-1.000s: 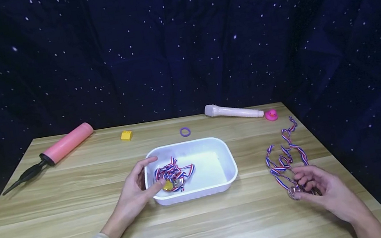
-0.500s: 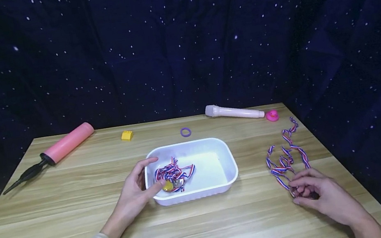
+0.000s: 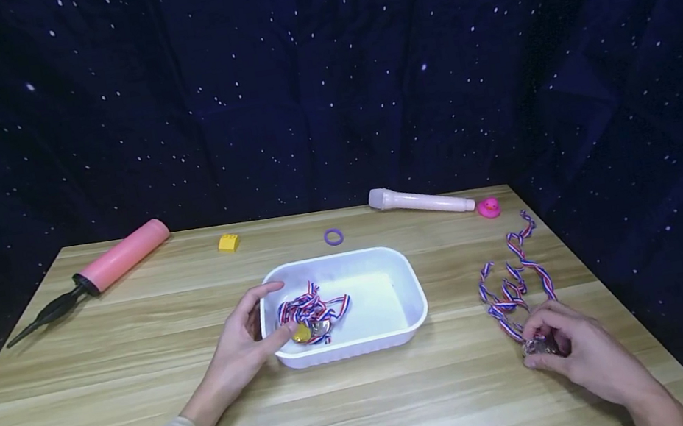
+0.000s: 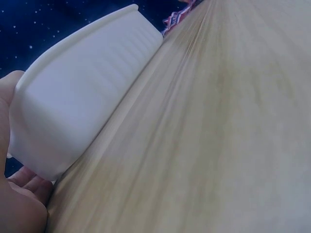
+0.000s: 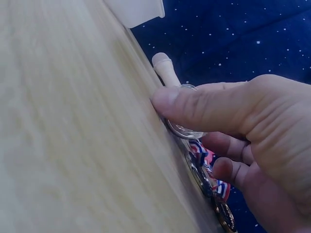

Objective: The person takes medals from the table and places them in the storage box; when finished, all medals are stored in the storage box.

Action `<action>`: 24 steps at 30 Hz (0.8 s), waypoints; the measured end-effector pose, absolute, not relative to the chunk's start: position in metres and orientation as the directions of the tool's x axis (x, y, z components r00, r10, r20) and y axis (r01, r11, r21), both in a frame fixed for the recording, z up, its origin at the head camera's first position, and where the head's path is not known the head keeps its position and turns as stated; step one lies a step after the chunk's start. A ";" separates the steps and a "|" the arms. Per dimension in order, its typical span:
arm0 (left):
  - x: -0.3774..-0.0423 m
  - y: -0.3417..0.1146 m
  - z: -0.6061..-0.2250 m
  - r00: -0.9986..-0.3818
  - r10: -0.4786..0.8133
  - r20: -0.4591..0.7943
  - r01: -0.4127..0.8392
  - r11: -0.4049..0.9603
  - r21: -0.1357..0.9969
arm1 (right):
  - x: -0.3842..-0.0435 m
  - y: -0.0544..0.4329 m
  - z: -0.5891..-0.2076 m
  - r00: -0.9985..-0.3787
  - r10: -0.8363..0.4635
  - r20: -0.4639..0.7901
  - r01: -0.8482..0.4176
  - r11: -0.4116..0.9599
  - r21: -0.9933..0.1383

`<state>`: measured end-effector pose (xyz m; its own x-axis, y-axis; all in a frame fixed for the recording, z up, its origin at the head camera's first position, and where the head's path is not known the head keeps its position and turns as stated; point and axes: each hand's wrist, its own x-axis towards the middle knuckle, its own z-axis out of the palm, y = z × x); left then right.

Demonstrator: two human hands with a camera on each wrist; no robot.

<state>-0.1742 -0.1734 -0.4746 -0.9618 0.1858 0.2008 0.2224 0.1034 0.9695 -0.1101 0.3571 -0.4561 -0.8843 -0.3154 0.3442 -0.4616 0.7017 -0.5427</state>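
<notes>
A white plastic tub (image 3: 401, 334) sits mid-table, with my left hand (image 3: 236, 352) gripping its left end, thumb over the near rim and fingers round the outer side. Inside lie a gold medal (image 3: 302, 333), a silver medal (image 3: 321, 329) and their tangled striped ribbon (image 3: 310, 309). At the right, my right hand (image 3: 588, 353) pinches a shiny medal (image 5: 188, 132) between thumb and fingers, low over the table. Red, white and blue ribbons (image 3: 545, 277) trail away behind it. In the right wrist view, a second medal (image 5: 198, 175) and a bronze-edged medal (image 5: 225, 213) are below the fingers.
Along the back edge lie a pink hand pump (image 3: 125, 256) with a black nozzle, a yellow block (image 3: 228, 243), a purple ring (image 3: 328, 240), a white toy microphone (image 3: 423, 201) and a pink rubber duck (image 3: 488, 208). A dark starry cloth (image 3: 323, 97) hangs behind the table.
My right hand has lowered onto the medals and closed its thumb and fingers on one, which now stands tilted up in the pinch. The left hand and tub have stayed put.
</notes>
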 end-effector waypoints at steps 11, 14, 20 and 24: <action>-0.174 -0.173 -0.475 -0.966 0.179 0.185 0.208 0.118 0.971 | -0.108 0.346 -0.456 -0.867 -0.276 0.416 -0.492 0.609 -0.622; -0.173 -0.173 -0.475 -0.967 0.180 0.180 0.202 0.115 0.973 | -0.108 0.343 -0.453 -0.879 -0.250 0.407 -0.475 0.536 -0.698; -0.174 -0.174 -0.475 -0.970 0.172 0.173 0.197 0.131 0.972 | -0.113 0.338 -0.446 -0.899 -0.228 0.375 -0.438 0.422 -0.794; -0.174 -0.173 -0.474 -0.969 0.173 0.175 0.198 0.124 0.972 | -0.119 0.335 -0.440 -0.925 -0.179 0.336 -0.380 0.367 -0.849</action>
<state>-0.1743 -0.1731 -0.4740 -0.9693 0.1725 0.1752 0.1979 0.1245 0.9723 -0.1188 0.3350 -0.4396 -0.9246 -0.1789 0.3362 -0.3798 0.3673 -0.8491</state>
